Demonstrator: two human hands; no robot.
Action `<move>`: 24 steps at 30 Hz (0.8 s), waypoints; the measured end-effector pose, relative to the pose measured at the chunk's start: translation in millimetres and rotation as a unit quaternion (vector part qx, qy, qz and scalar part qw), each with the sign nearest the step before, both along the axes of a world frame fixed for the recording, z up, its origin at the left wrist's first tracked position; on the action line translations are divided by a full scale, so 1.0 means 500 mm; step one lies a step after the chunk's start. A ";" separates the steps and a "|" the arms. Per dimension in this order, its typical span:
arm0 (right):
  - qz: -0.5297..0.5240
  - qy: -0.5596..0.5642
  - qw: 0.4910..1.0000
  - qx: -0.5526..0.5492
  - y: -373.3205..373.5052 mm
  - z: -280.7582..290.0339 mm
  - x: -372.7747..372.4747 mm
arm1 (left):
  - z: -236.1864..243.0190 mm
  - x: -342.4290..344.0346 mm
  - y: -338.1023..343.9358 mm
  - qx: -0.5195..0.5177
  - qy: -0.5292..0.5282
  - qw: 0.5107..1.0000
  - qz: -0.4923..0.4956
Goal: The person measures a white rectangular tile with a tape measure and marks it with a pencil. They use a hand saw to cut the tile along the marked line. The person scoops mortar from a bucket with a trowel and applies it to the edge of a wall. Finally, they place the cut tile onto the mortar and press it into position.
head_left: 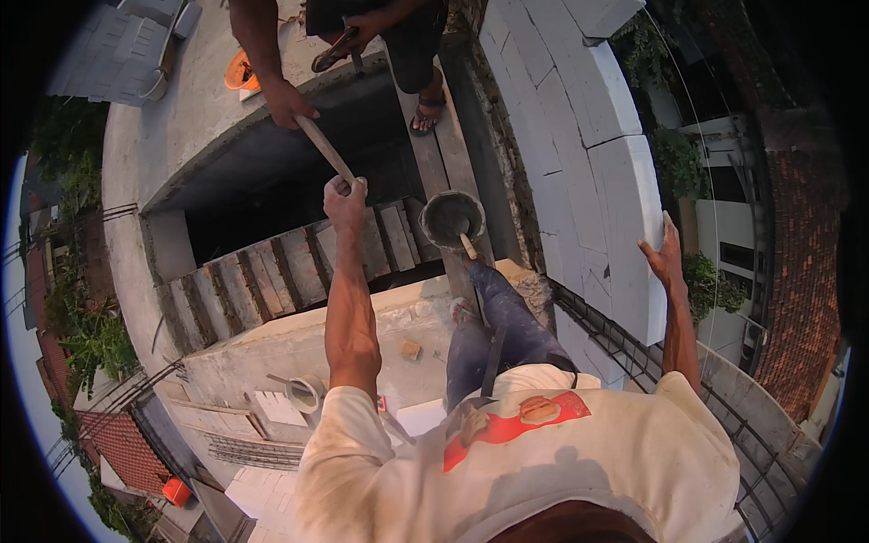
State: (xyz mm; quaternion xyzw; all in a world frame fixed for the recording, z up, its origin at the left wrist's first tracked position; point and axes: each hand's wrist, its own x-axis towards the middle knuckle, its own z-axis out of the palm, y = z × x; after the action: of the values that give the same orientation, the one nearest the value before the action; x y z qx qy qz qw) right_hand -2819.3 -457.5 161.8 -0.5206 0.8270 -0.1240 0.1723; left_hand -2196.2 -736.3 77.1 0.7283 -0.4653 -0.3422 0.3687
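My left hand (345, 203) is closed round the lower end of a wooden handle (324, 145). A co-worker's hand (288, 103) grips the upper end; whatever is at my end is hidden in my fingers. My right hand (666, 253) rests against the outer edge of a white block wall (625, 190), thumb and fingers apart. Between my arms, a dark bucket (424, 220) of grey mortar stands on planks, and a trowel with a wooden grip (468, 245) leans in it.
Below the planks (434, 167) is a dark stairwell opening (272, 172) with stepped boards (272, 271). The co-worker's sandalled foot (428, 116) is on the planks. An orange bowl (239, 71) sits on the far ledge. Steel bars (625, 339) run beside the wall, which drops away outside.
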 end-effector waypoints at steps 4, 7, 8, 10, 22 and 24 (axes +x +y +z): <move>0.001 -0.013 1.000 -0.024 -0.004 0.051 0.082 | 0.038 0.022 0.094 -0.048 -0.037 0.994 -0.091; 0.074 -0.019 0.992 -0.096 0.022 0.101 0.199 | 0.134 0.015 0.183 0.013 0.104 0.978 -0.178; 0.083 -0.037 0.990 -0.108 0.022 0.135 0.264 | 0.172 0.011 0.223 0.042 0.108 0.969 -0.217; 0.171 -0.093 0.970 -0.147 0.026 0.162 0.371 | 0.259 -0.017 0.311 0.102 0.115 0.939 -0.307; 0.380 -0.255 0.859 0.231 0.220 0.088 0.523 | 0.343 -0.311 0.430 0.433 0.011 0.494 -0.754; 0.288 -0.317 0.888 0.168 0.286 0.063 0.502 | 0.367 -0.434 0.407 0.449 -0.035 0.424 -0.785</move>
State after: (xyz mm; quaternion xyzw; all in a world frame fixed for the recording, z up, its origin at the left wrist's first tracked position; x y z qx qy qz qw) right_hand -2568.5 -314.6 193.3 -0.6325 0.5502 -0.0869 0.5382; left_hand -2413.1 -532.8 260.8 0.1215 -0.6288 -0.6180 -0.4560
